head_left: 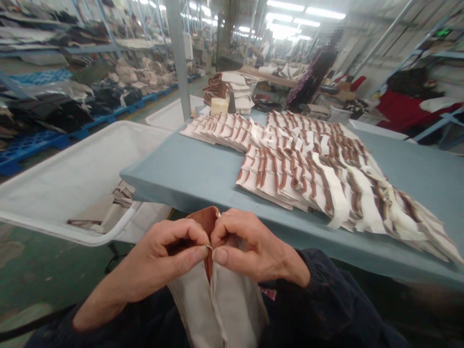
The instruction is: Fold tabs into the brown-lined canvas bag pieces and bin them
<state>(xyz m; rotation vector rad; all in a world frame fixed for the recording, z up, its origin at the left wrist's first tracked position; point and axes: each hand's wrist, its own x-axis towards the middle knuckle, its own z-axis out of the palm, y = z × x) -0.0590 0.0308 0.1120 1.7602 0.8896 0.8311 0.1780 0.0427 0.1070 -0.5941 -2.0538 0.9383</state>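
Between my hands hangs a beige fabric piece [235, 309] with a rust-brown inner side, split by a slit down its middle. My left hand [174, 249] pinches the slit's left edge between thumb and forefinger. Closed the same way, my right hand [250, 244] grips the right edge, its fingertips almost touching the left ones. The brown lining shows behind and between the fingers. The lower end of the cloth drops over my lap, out of the frame.
A blue-green covered table [181, 169] stands before me, with overlapping rows of beige-and-brown fabric pieces [282, 179] and white strips [333, 193]. At left is a white bin [119, 140] with cloth inside. A metal post [179, 58] rises behind the table; a person [313, 72] stands farther back.
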